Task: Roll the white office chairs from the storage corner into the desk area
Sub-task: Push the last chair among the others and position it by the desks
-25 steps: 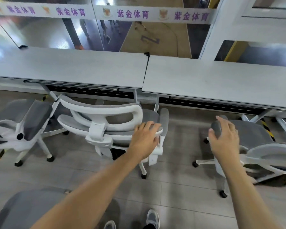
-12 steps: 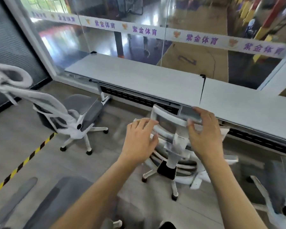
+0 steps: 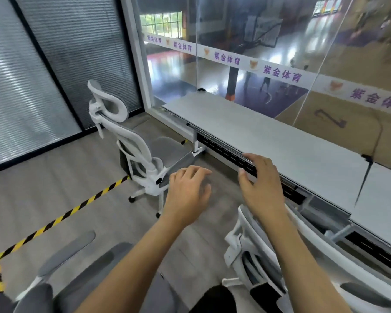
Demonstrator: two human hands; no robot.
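My left hand (image 3: 187,195), right hand (image 3: 262,188) empty, fingers (image 3: 196,171) loosely spread; white chair backrest (image 3: 248,229) below right forearm, probably nearest.

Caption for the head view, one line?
Open left hand and right hand hover, gripping neither far white office chair nor near chair by grey desk.

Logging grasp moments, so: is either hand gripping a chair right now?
No, the left hand and right hand hover with loose fingers, holding nothing, and the headrest chair stands ungripped beyond them.
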